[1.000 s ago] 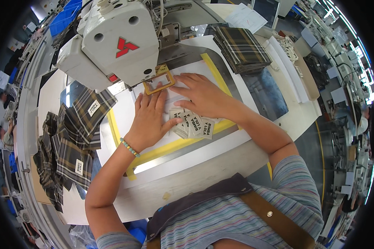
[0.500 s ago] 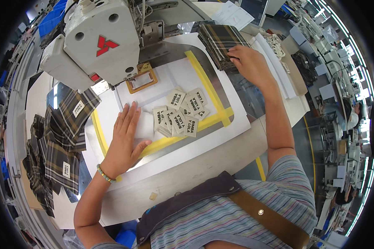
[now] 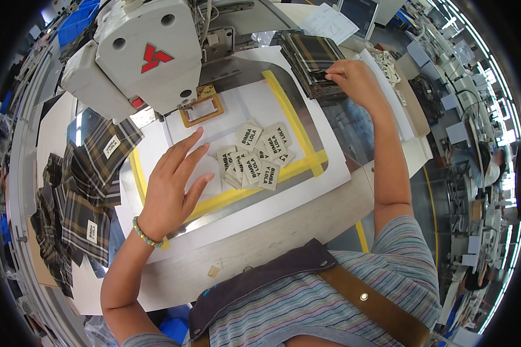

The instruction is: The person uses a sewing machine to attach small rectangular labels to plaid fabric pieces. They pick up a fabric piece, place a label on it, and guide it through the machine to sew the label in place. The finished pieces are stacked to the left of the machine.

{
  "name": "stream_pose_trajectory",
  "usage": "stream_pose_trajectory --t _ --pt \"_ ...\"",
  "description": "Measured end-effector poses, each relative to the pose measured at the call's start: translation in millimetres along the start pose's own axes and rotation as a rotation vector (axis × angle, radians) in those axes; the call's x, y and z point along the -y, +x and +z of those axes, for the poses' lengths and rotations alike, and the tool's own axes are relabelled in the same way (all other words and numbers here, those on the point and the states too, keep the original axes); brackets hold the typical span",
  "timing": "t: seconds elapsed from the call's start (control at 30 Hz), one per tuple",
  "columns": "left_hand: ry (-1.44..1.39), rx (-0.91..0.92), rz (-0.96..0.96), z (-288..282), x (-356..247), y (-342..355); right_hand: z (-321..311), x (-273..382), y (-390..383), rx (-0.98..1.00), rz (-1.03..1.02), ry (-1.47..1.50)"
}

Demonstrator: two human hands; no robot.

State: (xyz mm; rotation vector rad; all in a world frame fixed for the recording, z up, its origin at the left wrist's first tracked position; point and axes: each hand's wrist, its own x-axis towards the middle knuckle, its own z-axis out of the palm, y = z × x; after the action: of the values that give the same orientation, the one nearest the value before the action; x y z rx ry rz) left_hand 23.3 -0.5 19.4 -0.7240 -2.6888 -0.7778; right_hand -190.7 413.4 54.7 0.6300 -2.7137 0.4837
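Note:
My right hand (image 3: 358,84) is at a stack of dark plaid fabric pieces (image 3: 315,49) at the back right, its thumb and forefinger pinching the near edge of the top piece. My left hand (image 3: 172,184) hovers open over the white work plate (image 3: 231,107), fingers spread, holding nothing. A loose pile of small pale printed labels (image 3: 253,159) lies on the plate to its right. Beyond the fingers, an orange-brown clamp frame (image 3: 202,114) sits under the head of a white sewing machine (image 3: 147,58).
Plaid pieces with labels on them (image 3: 101,153) lie heaped at the left. Yellow tape (image 3: 289,121) borders the plate. Paper sheets (image 3: 330,24) lie behind the stack, and a cardboard box (image 3: 414,92) stands to its right. Other workstations line the far right.
My left hand has lifted off the plate and its fingers have spread. My right fingers have closed on the edge of the top plaid piece and raised it slightly.

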Motion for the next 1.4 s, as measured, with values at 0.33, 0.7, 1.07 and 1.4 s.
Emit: stream_pose_trajectory --t 0.33,0.7,1.07,1.4 --pt "-0.034 -0.057 0.086 -1.0 -6.7 12.2 -15.9 26.7 17.9 -0.183 0.04 -0.109" --pt "0.22 -0.207 0.281 44.2 -7.1 72.0 79.3 121.2 -14.2 -0.164 -0.575 -0.139" --pt "0.276 -0.26 0.231 76.0 27.0 98.9 74.9 122.8 -35.9 -0.179 -0.595 -0.067" --pt "0.289 -0.196 0.176 65.6 33.2 78.4 73.5 100.1 -27.9 -0.204 -0.574 -0.165"
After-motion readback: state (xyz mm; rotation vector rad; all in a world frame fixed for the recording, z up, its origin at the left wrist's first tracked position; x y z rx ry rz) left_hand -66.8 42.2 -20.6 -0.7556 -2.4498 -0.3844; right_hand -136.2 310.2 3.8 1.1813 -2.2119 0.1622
